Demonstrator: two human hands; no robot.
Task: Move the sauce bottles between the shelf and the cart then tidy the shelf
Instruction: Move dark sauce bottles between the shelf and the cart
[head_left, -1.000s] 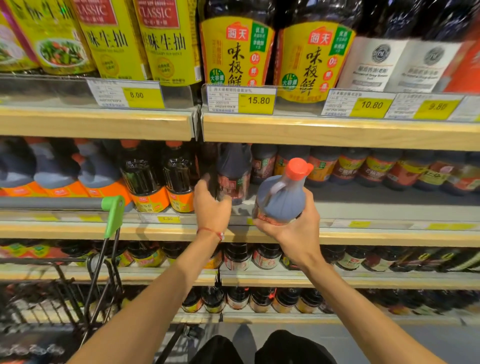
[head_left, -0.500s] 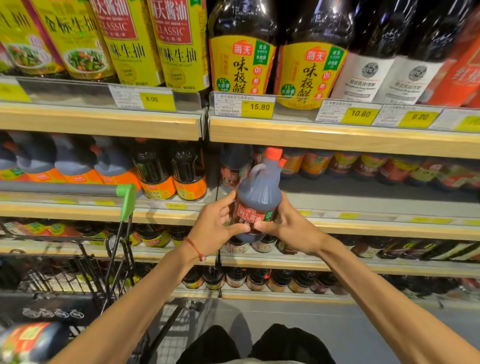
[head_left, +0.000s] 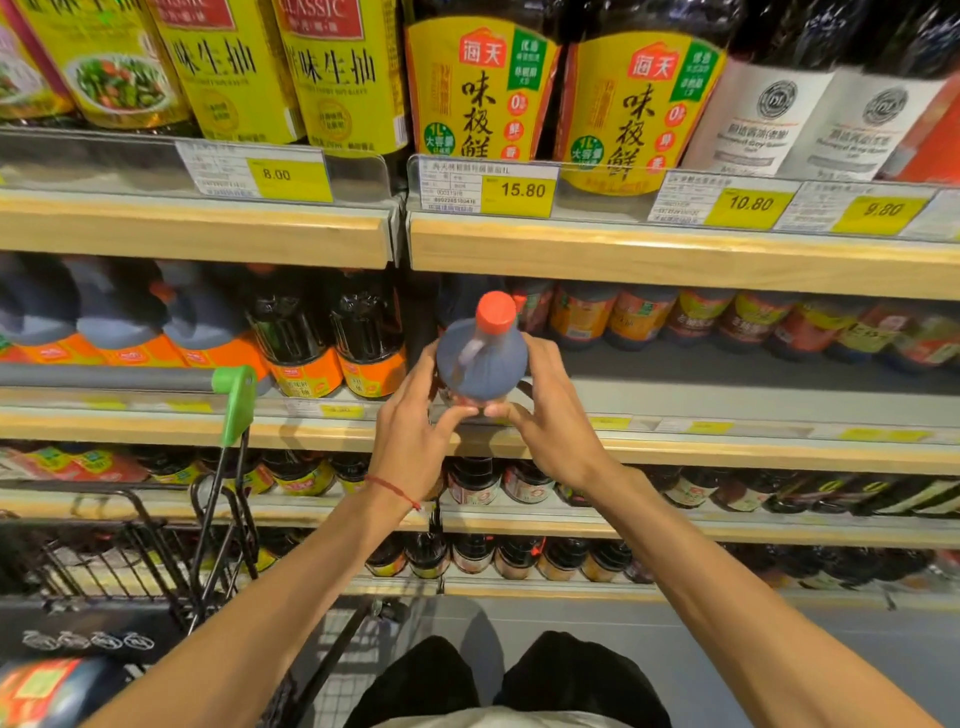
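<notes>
Supermarket shelving is filling the scene, tier upon tier of bottled sauces. At the near left, the cart (head_left: 156, 561) is standing with its wire basket open on top; a dark labelled bottle (head_left: 47, 691) is showing at the corner, blurred. The cart's green handle end (head_left: 236, 400) is rising just left of the left hand (head_left: 410, 441).

Both arms are reaching forward. The left hand and the right hand (head_left: 556, 415) are each closing a grip round the lower body of the sauce bottle (head_left: 480, 358), fingertips nearly meeting at its near side. The bottle is standing upright at the front lip of the middle shelf (head_left: 727, 452); whether its base is touching the shelf is hidden by the hands.

Handling judgement: the bottle is looking full, so heavy, rigid and smooth; the wide lower body or the moulded handle below the red cap (head_left: 496, 312) is offering the surest hold.

Right of the bottle, bare shelf is lying open in front of a far row of small bottles (head_left: 727, 322). To its left, orange-labelled bottles (head_left: 306, 353) are standing near. The upper shelf edge (head_left: 675, 254) is hanging close above the cap, limiting lift.
</notes>
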